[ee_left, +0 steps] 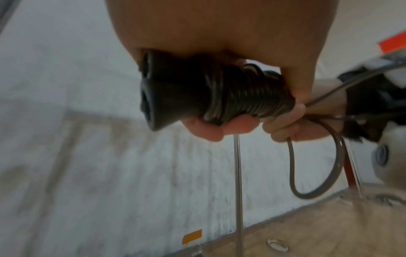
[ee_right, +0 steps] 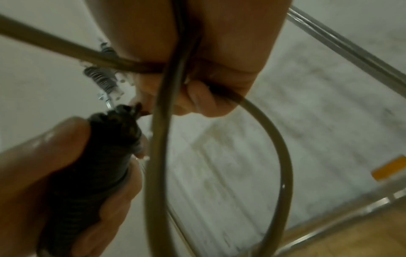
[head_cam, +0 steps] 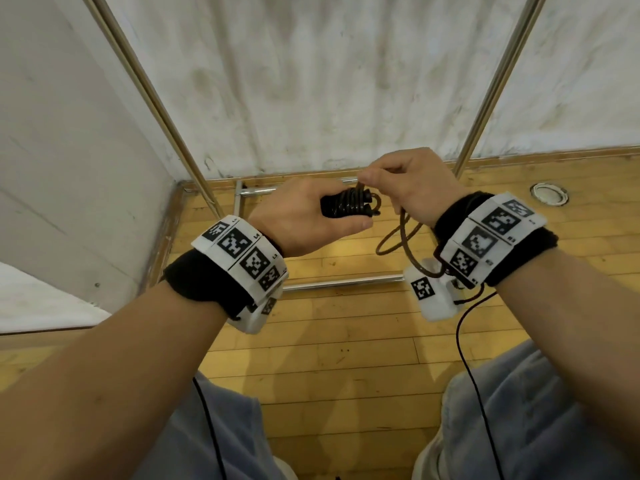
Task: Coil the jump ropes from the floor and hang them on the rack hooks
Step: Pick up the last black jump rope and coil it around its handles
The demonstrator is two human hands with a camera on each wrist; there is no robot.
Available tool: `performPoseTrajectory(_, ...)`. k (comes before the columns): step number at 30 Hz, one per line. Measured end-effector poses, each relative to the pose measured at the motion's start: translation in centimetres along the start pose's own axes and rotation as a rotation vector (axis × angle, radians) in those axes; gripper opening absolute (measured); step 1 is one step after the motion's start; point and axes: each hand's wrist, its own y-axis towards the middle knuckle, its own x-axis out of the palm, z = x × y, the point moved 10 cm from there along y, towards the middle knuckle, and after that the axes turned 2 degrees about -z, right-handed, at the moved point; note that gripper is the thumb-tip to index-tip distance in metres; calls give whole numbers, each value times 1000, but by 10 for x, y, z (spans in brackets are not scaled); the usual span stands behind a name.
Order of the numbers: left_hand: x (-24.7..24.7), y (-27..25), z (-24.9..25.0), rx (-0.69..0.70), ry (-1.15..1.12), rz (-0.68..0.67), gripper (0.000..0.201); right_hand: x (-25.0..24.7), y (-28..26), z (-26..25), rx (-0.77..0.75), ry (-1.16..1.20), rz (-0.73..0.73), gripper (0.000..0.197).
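**Jump rope wound tight at chest height**

Jump rope handles [head_cam: 346, 206], bound in dark cord, sit in the curled left hand [head_cam: 304, 216] above the wooden floor [head_cam: 329, 358]. The right hand [head_cam: 412, 181] pinches the cord end beside them, a loose loop [head_cam: 398, 237] hanging below. Only the left wrist view shows the flared handle butt [ee_left: 153, 97]; only the head view shows the rack's base bars [head_cam: 343, 282].

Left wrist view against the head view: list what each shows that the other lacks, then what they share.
Only the left wrist view shows the handles' flared butt ends and an orange wall sticker. Only the head view shows both tagged wristbands, the rack's floor bar and the person's knees. Both show the left hand gripping the rope-wound handles, and the right hand pinching the loose rope.
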Motion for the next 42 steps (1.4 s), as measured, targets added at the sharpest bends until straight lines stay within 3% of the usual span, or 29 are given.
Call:
performPoseTrajectory(2,-3,-1,-3,-35,-151,32,28,7,-1,12,55,85,-14,34)
performPoseTrajectory(5,-6,0,-3,-42,-304,90,12,22,-6,27,139,292,-29,32)
performPoseTrajectory(8,-8,4,-4,-81,-358,158,11,31,-6,28,133,286,8,37)
performPoseTrajectory(11,-11,9,-5,-110,-378,199,14,32,-5,25,136,260,34,33)
performPoseTrajectory(16,-24,13,-17,-201,-454,274,20,59,-13,12,86,121,-119,9)
performPoseTrajectory(20,-18,14,-21,-261,-513,171,24,62,-13,12,119,59,-137,13)
performPoseTrajectory(23,-6,12,-18,-269,-605,35,16,60,-12,11,152,69,-151,9)
performPoseTrajectory(30,-14,11,-24,-186,168,154,42,68,-15,15,182,-271,-257,6)
performPoseTrajectory(35,-2,10,-21,-116,402,161,35,69,-20,14,135,-712,-323,9)
performPoseTrajectory(42,15,15,-33,-148,525,-10,20,65,-20,11,123,-866,-374,19)
